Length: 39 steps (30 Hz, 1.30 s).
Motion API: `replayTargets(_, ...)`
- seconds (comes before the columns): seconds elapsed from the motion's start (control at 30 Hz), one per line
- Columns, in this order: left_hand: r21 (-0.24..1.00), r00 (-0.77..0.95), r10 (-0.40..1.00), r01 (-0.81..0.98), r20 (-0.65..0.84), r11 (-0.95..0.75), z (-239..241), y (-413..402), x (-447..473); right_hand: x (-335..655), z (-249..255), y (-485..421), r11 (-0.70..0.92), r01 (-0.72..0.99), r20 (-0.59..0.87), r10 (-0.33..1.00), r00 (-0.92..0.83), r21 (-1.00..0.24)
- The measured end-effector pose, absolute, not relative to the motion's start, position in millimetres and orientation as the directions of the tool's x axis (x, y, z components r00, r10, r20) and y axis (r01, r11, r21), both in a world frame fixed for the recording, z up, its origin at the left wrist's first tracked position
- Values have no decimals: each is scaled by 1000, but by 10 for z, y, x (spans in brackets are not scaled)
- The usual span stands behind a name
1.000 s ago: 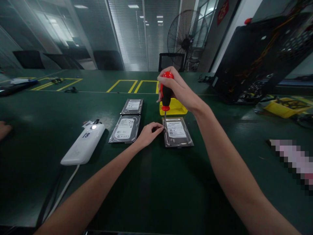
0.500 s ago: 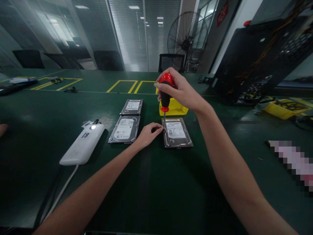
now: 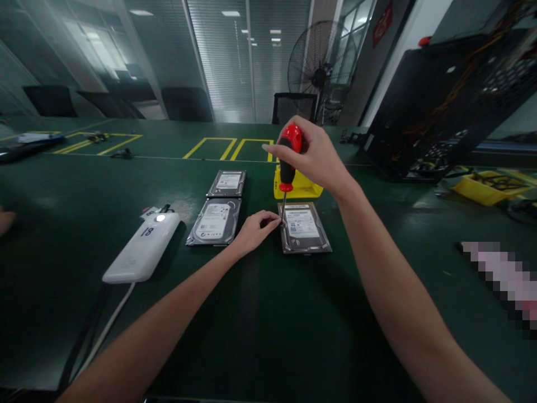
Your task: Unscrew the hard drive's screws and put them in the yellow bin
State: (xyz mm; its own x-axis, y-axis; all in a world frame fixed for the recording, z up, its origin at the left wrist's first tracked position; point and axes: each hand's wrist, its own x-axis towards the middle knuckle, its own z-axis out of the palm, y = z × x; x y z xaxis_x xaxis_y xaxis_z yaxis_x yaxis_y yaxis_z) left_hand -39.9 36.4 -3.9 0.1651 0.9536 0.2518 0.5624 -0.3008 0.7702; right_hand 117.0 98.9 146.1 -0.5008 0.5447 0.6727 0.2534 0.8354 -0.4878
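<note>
My right hand is closed round the red and black handle of a screwdriver, thumb along its side. The shaft points down, slightly tilted, with its tip at the left edge of a hard drive lying label up on the table. Beside that tip, my left hand has thumb and forefinger pinched together against the drive's left edge. What is between those fingertips, if anything, is too small to make out. Left of this hand lie two more hard drives, a nearer one and a farther one, end to end.
A yellow bin stands just behind the drive. To the left lies a white power bank marked 18, with a cable. A black computer case and another yellow bin are at right. Another person's hand shows at the left edge.
My right hand and the screwdriver handle have shifted slightly right, tilting the tool, and its fingers sit differently on the handle. My left hand and the drives stay in place.
</note>
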Motion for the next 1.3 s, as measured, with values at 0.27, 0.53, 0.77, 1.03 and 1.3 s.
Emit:
replayTargets(0.27, 763, 172, 951, 568, 256, -309, -12, 347, -397, 1183, 1422, 945, 541, -124, 473, 575, -668, -832)
replayTargets(0.53, 766, 167, 949, 560, 269, -316, -36, 353, -403, 1214, 1459, 927, 313, -255, 389, 512, -766, -915)
replayTargets(0.77, 762, 161, 952, 570, 262, -306, -44, 362, -394, 1077, 1394, 932, 291, -312, 427, 645, -634, -904)
replayTargets(1.03, 776, 171, 949, 546, 264, -315, -69, 372, -408, 1099, 1376, 1002, 216, -335, 388, 673, -629, -917)
replayTargets(1.3, 777, 178, 946, 539, 272, -325, -44, 367, -408, 1161, 1381, 986, 96, -403, 397, 478, -783, -910)
